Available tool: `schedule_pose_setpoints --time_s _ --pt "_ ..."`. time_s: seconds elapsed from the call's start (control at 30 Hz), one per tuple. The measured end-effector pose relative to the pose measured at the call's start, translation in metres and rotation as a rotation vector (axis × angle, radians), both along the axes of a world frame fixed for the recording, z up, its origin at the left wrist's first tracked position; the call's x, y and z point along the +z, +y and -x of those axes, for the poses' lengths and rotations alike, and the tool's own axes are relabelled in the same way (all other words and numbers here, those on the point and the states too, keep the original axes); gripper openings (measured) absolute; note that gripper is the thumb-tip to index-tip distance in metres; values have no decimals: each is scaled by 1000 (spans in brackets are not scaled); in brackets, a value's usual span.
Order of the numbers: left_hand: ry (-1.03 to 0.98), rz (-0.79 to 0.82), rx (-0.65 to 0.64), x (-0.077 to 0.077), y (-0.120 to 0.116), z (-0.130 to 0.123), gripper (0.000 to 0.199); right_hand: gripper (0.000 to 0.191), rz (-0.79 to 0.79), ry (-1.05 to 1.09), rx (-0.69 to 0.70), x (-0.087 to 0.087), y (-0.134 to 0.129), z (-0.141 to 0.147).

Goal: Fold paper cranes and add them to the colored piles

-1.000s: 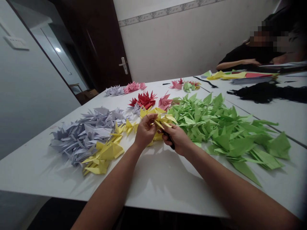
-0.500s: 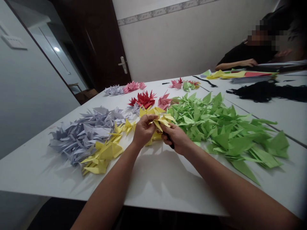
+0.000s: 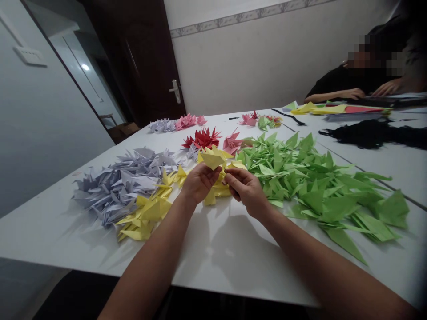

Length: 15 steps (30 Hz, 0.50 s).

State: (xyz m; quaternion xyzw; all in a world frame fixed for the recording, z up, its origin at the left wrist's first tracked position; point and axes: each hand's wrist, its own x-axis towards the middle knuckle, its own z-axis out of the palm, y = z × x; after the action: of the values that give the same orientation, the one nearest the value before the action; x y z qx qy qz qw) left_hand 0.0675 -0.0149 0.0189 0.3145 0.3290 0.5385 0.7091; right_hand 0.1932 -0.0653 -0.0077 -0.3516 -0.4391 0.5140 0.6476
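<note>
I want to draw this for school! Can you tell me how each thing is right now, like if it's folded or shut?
left hand: curled, holding the paper up
folded yellow paper: folded into points, held off the table
right hand: fingers bent, right beside the paper
green paper pieces: folded, lying in a big heap
grey paper pieces: folded, lying in a heap
dark wooden door: shut

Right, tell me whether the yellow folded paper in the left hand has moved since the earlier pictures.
Yes: the yellow folded paper sits further left and higher, nearer the red origami cluster.
</note>
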Motion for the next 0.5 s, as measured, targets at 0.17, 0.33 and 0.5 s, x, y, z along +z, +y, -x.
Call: schedule_pose_setpoints --time_s 0.17,0.33,0.5 --pt "23 -28 -63 -2 -1 -2 11 39 -14 -35 -6 -2 1 1" --pt "-10 -39 -91 -1 -3 -3 12 39 -24 -34 -13 -5 3 1" --pt "-12 -53 -96 1 -7 -4 12 39 -32 -22 -16 -5 4 0"
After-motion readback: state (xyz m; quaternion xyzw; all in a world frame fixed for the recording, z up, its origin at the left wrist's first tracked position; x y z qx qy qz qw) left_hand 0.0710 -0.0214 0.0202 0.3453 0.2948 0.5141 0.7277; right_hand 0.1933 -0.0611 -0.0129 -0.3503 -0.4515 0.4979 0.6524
